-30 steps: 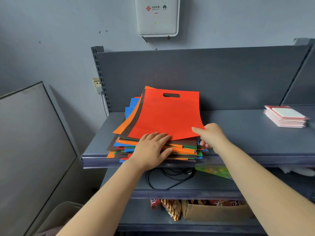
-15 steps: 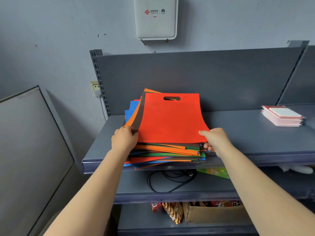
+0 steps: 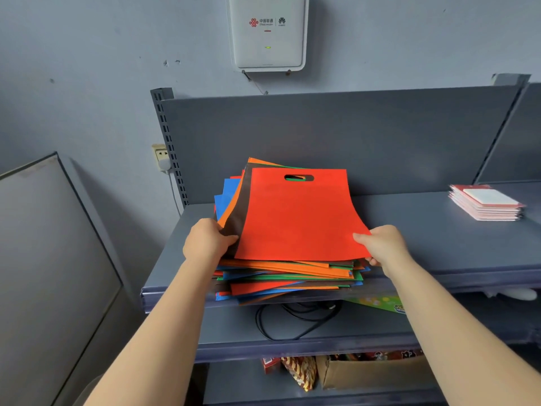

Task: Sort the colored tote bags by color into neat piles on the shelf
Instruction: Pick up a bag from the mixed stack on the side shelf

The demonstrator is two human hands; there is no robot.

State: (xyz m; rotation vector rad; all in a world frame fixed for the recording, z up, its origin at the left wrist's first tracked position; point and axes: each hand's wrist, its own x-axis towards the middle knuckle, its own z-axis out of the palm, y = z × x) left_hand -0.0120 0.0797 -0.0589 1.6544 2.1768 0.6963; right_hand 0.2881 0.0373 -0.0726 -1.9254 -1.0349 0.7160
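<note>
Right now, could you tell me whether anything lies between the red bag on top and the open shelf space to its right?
Nothing visible does. The red tote bag tops the stack, and the shelf is bare up to the notepads at the far right.

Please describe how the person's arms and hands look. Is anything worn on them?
Both forearms are bare up to the bottom edge of the picture: no sleeves show. The left hand and the right hand have no gloves, and no watch, bracelet or ring can be seen on them. No markings show on the arms.
</note>
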